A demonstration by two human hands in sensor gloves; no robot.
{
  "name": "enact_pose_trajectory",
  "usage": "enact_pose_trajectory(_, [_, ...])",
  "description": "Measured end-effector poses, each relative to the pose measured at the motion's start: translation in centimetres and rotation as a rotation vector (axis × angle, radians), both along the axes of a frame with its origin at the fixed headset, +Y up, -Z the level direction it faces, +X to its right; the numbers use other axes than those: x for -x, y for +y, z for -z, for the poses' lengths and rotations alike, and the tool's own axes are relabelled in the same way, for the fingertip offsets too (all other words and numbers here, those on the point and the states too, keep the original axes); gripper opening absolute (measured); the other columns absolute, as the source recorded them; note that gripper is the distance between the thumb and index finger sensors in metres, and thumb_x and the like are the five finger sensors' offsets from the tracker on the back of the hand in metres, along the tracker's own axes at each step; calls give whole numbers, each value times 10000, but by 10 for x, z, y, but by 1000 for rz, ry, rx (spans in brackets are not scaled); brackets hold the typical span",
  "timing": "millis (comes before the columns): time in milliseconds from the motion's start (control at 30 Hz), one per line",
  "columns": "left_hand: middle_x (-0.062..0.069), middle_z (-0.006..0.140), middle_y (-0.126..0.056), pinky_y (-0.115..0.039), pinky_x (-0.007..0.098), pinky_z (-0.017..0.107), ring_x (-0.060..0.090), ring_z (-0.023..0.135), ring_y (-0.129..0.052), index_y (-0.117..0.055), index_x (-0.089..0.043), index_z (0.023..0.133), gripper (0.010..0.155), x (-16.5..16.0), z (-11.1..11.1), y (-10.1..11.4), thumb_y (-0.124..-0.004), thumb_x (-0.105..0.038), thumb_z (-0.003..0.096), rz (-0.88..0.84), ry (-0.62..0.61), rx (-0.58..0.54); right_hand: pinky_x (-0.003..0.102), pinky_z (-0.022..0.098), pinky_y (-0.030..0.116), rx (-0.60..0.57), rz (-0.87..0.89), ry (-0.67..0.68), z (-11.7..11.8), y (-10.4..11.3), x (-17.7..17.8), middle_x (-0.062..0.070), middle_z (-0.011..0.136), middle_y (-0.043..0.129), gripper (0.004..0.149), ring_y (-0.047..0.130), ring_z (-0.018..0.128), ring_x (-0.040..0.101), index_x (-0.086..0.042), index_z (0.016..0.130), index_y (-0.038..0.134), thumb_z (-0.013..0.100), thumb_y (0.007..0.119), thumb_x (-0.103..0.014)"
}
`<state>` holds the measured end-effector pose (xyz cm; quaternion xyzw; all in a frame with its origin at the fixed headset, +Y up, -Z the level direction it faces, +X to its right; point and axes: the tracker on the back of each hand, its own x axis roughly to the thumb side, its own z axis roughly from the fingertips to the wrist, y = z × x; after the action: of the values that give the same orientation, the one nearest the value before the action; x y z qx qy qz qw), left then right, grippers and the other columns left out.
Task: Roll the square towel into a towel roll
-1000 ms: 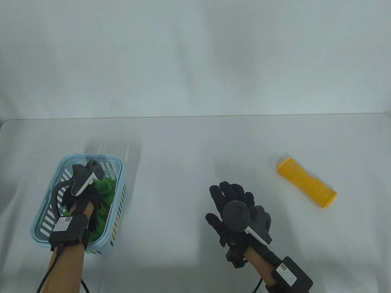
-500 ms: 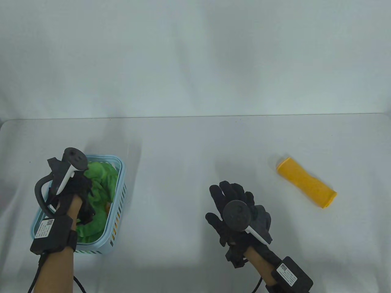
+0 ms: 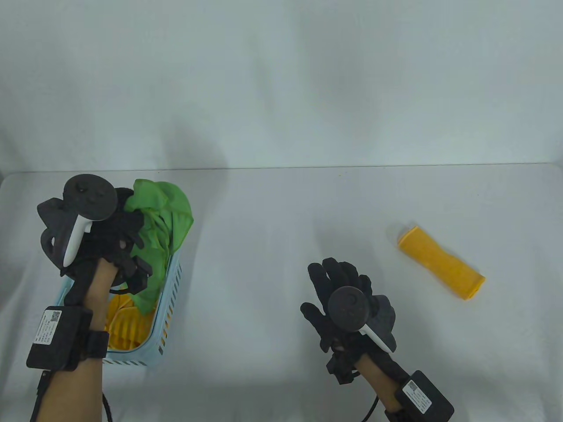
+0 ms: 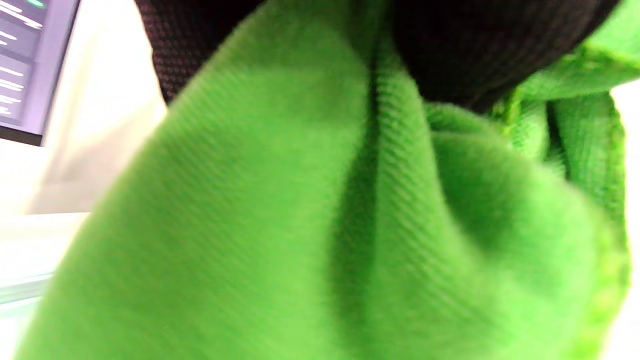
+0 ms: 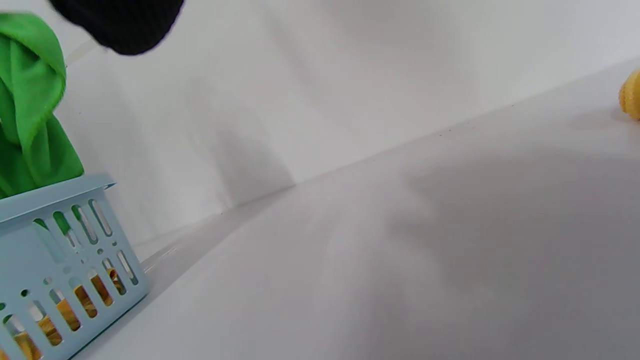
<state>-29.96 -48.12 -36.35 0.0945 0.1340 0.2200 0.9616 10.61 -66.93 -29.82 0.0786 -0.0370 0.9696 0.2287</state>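
Observation:
My left hand (image 3: 118, 228) grips a crumpled green towel (image 3: 160, 228) and holds it above the light blue basket (image 3: 169, 285) at the table's left. The cloth hangs down into the basket. In the left wrist view the green towel (image 4: 320, 225) fills almost the whole frame under the black glove. It also shows at the left of the right wrist view as green towel (image 5: 30, 110) over the basket (image 5: 55, 200). My right hand (image 3: 338, 285) hovers open over the middle of the table, fingers spread, holding nothing.
A rolled yellow towel (image 3: 440, 263) lies at the right of the table. Another yellow towel (image 3: 121, 325) lies in the bottom of the basket. The table's far edge (image 3: 308, 168) meets a white backdrop.
My left hand has risen out of the basket with the green towel, uncovering the yellow cloth below. My right hand has drifted slightly right and toward me.

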Motion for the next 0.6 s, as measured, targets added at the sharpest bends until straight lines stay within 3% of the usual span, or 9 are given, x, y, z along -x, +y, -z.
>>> enact_pose_trajectory(300, [-32,810,-798,-866,414,530,119,551,-957,-802,-287,873,510,-55,-14,57,-864,-369,372,-189,-230,-204,670,746,287,15,26,-95,6,1,-12,-74,1133,301,785,309,1096,341,-415,999,312,341,699,-599])
enact_pose_trajectory(467, [-32,814,-795,-863,413,533,117,553,-955,-799,-286,878,512,-92,-17,71,-863,-370,377,-309,-370,-229,668,746,299,36,85,-158,14,1,-27,-68,1133,319,775,327,1093,344,-405,1000,333,345,705,-587])
enact_pose_trajectory(600, [-31,814,-794,-863,412,533,118,555,-954,-801,-282,878,510,-122,-17,69,-861,-371,379,-353,-440,-209,667,747,303,58,120,-211,18,1,-40,-64,1132,331,762,332,1093,345,-398,1000,348,352,710,-572])
